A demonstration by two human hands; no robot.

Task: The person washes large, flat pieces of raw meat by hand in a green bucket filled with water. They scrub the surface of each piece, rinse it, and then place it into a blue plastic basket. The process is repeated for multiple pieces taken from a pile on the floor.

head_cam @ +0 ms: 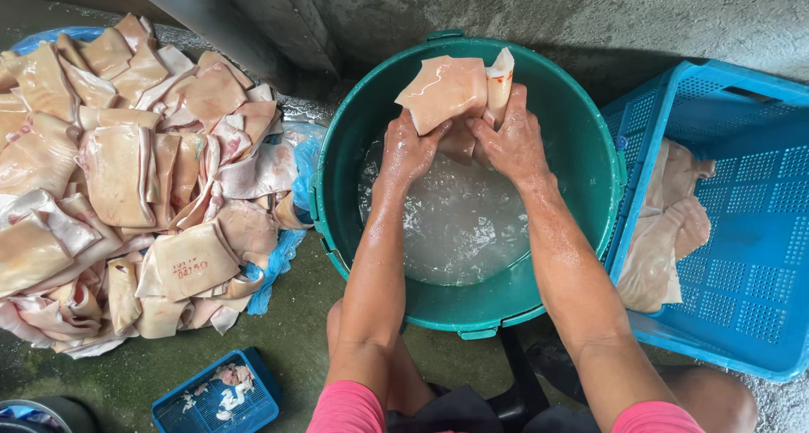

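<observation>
A pale pink slab of pork skin (444, 88) is held above the water in a green tub (590, 138), near its far rim. The left hand (408, 149) is closed on the slab's lower left edge, the right hand (512, 138) is closed on its right side, where the skin folds upward. Both hands and forearms are wet. The water (455, 222) is cloudy and foamy. Left of the tub, a big heap of skins (118, 180) lies on blue plastic sheet (299, 168) on the wet concrete floor (295, 332); the pieces are flat, smooth and glossy, cream to pink. Right of the tub, touching it, a blue perforated crate (750, 231) holds a few limp skins (666, 239). A small blue basket (215, 395) with scraps sits on the floor near the left knee.
</observation>
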